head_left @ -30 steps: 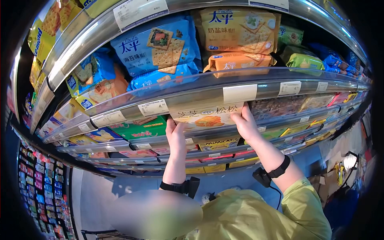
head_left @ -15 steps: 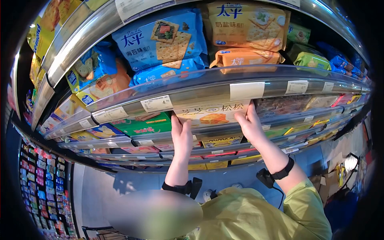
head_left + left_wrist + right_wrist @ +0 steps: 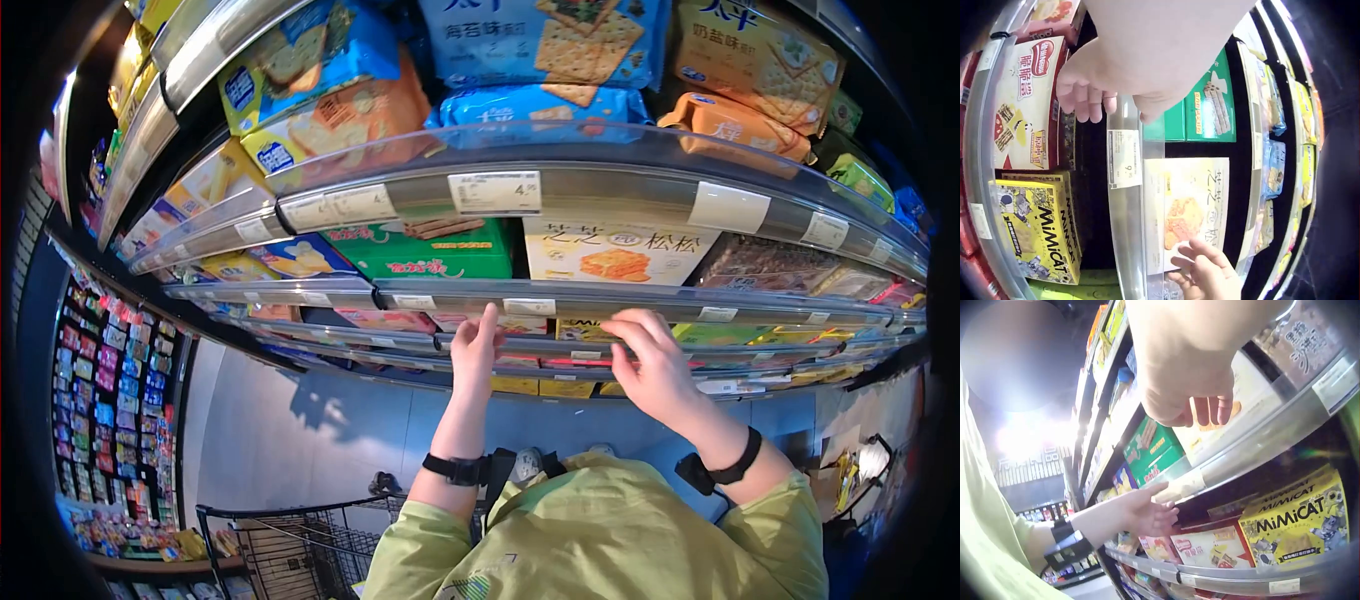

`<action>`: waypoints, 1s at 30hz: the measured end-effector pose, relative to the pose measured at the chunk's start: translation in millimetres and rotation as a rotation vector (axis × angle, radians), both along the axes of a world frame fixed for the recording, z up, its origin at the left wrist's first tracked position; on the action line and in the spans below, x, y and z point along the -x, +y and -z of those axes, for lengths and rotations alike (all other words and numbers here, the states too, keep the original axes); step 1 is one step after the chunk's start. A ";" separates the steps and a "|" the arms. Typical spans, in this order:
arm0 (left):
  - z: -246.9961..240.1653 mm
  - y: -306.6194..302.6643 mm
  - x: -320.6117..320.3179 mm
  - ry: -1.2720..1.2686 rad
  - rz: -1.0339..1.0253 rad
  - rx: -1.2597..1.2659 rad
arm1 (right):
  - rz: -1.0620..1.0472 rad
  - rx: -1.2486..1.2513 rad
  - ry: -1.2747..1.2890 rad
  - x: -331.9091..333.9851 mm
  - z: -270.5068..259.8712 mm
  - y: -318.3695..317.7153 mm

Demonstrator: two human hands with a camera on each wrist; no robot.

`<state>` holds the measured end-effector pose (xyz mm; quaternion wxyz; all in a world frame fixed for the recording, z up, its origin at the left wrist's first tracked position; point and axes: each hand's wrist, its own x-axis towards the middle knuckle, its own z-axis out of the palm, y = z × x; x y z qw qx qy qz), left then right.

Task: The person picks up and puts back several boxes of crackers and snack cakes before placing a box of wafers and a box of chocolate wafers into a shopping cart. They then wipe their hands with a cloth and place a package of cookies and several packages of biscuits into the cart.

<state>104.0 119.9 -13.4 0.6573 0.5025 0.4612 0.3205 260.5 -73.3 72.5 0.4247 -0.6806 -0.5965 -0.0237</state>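
Observation:
A white biscuit box (image 3: 560, 252) with a cracker picture stands on the shelf behind a clear front lip, beside a green box (image 3: 430, 255) of wafer rolls. Below and in front of it, my left hand (image 3: 475, 352) holds nothing, its index finger pointing up. Level with it to the right, my right hand (image 3: 655, 368) is empty, with loosely bent fingers. In the left wrist view, the right hand's fingers (image 3: 1200, 256) overlap the lower end of the white box. The right wrist view has both hands in front of the shelf edge.
Blue cracker bags (image 3: 540, 55) and orange ones (image 3: 745, 125) fill the shelf above. Yellow MiMiCAT boxes (image 3: 1294, 522) stand one shelf lower. Price tags (image 3: 495, 193) line the shelf edges. Behind the person on the left is a black wire cart (image 3: 290, 550).
Both hands have let go of the white box, which now sits on the shelf, and have drawn back toward the body. The head view has shifted, so the shelves appear farther right.

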 end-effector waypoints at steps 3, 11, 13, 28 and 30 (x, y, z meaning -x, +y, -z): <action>-13.1 1.8 -8.7 -0.055 -0.036 0.311 | -0.007 -0.005 -0.123 4.7 16.6 29.1; -5.1 5.5 -13.1 -0.321 -0.067 0.362 | -0.176 0.115 -0.147 16.2 43.4 62.8; -3.6 6.1 -13.8 -0.335 -0.068 0.373 | -0.195 0.190 -0.179 19.8 40.0 64.3; 7.9 15.8 -12.1 -0.336 0.012 0.377 | -0.081 0.464 -0.247 37.6 10.9 97.4; 7.6 18.2 -12.8 -0.325 0.032 0.386 | -0.079 0.465 -0.267 41.2 15.9 93.0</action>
